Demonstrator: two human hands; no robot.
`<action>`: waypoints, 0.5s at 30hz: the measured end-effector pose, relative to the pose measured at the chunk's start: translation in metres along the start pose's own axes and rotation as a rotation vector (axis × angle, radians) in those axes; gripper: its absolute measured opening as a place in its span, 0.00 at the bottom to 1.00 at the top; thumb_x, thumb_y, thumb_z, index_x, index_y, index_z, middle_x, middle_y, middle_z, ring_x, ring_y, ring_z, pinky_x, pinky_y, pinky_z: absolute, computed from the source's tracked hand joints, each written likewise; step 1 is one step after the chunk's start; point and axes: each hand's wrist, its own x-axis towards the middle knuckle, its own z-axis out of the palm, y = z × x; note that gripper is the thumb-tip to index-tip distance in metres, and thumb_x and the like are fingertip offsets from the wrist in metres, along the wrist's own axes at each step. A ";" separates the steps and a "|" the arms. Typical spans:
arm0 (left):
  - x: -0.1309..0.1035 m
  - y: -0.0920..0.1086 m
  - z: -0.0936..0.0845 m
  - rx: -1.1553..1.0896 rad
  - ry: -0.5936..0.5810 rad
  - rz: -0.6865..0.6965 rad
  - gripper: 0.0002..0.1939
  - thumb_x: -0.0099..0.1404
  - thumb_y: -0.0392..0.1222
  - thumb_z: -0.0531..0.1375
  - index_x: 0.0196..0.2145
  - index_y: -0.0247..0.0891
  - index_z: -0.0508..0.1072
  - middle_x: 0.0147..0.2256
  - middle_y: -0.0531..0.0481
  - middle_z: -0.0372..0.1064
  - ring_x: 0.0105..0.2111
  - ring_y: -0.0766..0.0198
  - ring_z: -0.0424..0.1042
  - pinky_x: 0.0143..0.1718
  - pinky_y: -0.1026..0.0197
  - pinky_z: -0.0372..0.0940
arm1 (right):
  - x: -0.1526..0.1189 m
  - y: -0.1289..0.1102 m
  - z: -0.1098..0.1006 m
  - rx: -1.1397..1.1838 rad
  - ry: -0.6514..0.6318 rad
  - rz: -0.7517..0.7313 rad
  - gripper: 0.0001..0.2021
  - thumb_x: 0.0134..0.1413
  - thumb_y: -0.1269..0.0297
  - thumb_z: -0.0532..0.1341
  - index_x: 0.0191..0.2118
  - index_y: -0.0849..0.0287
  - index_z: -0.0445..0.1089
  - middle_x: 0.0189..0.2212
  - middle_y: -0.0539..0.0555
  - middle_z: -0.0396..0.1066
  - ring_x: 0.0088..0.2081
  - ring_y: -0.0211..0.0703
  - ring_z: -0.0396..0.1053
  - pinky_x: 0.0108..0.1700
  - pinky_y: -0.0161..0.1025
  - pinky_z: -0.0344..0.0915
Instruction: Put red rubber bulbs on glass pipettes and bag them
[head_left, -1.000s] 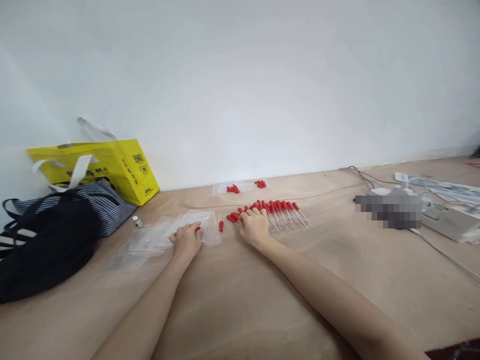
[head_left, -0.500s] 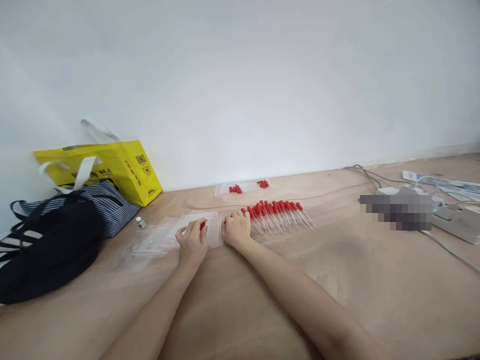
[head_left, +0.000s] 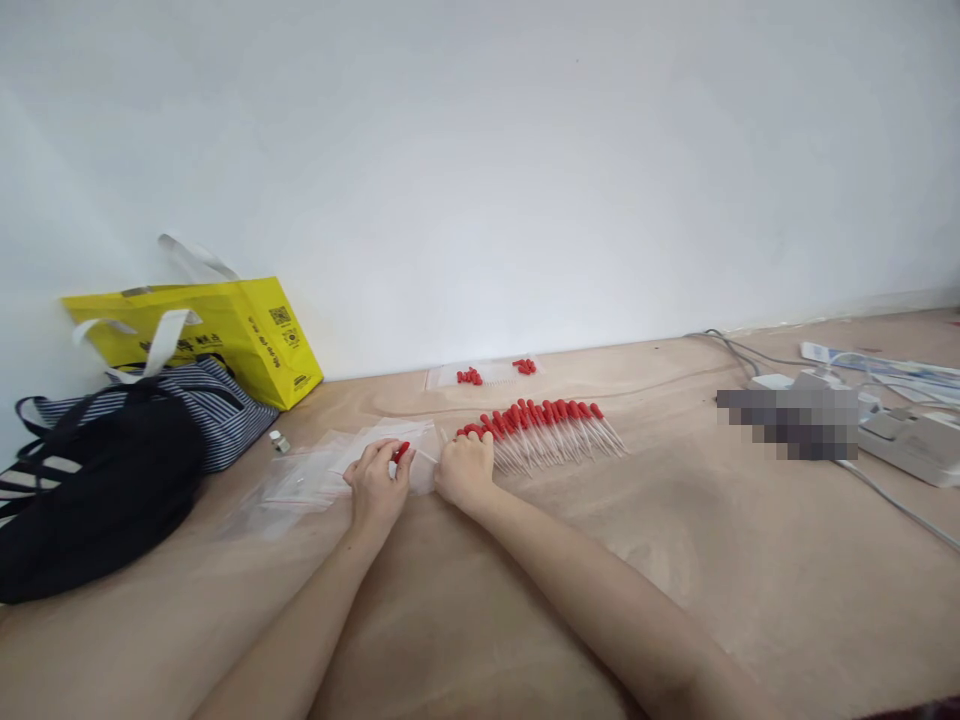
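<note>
My left hand (head_left: 379, 485) is closed on a red-topped dropper (head_left: 402, 452), whose thin pale stem points right toward my other hand. Beneath it lie overlapping clear plastic bags (head_left: 304, 480). Just to the right, my right hand (head_left: 465, 468) rests with bent fingers at the left end of a row of red-topped droppers (head_left: 555, 415); what its fingertips hold, if anything, is hidden. The row's thin clear stems slant down to the right on the wooden table (head_left: 525, 580).
Small red pieces (head_left: 470, 377) lie on clear plastic near the wall. At the left are a yellow bag (head_left: 281, 340), a striped bag, a black bag (head_left: 112, 490) and a small bottle (head_left: 279, 441). Power strips (head_left: 911, 445) and cables are at the right.
The red-topped dropper in my left hand now shows more, with its stem visible. My right hand has shifted slightly left, and more red tops show behind it.
</note>
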 end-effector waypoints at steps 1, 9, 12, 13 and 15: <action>0.000 0.001 -0.001 0.014 -0.007 0.000 0.08 0.58 0.42 0.53 0.31 0.38 0.69 0.35 0.47 0.69 0.38 0.59 0.68 0.40 0.56 0.56 | -0.001 0.000 0.000 -0.004 -0.007 0.006 0.11 0.49 0.69 0.53 0.35 0.65 0.70 0.36 0.63 0.69 0.41 0.50 0.61 0.42 0.46 0.47; -0.011 0.015 -0.004 -0.199 -0.127 0.219 0.12 0.61 0.42 0.49 0.34 0.36 0.70 0.32 0.47 0.67 0.34 0.62 0.67 0.37 0.61 0.61 | -0.031 0.043 -0.009 0.039 0.048 0.020 0.11 0.52 0.76 0.48 0.38 0.70 0.65 0.37 0.67 0.67 0.42 0.53 0.61 0.42 0.47 0.49; -0.021 0.030 -0.001 -0.269 -0.198 0.321 0.13 0.62 0.42 0.49 0.36 0.36 0.70 0.32 0.47 0.67 0.34 0.62 0.67 0.37 0.61 0.61 | -0.051 0.084 -0.017 0.108 0.052 -0.047 0.08 0.54 0.74 0.48 0.37 0.65 0.63 0.35 0.59 0.68 0.37 0.44 0.63 0.40 0.40 0.52; -0.025 0.036 0.000 -0.285 -0.222 0.354 0.12 0.62 0.42 0.49 0.36 0.37 0.70 0.31 0.47 0.67 0.33 0.62 0.67 0.36 0.61 0.61 | -0.058 0.098 -0.019 0.130 0.049 -0.076 0.08 0.54 0.74 0.48 0.36 0.63 0.62 0.34 0.56 0.68 0.35 0.40 0.63 0.38 0.37 0.53; -0.030 0.046 0.002 -0.309 -0.256 0.402 0.11 0.61 0.42 0.50 0.36 0.38 0.70 0.30 0.48 0.67 0.32 0.63 0.67 0.36 0.60 0.61 | -0.072 0.121 -0.020 0.257 0.097 -0.191 0.08 0.55 0.74 0.47 0.36 0.61 0.62 0.33 0.54 0.68 0.35 0.38 0.64 0.37 0.34 0.55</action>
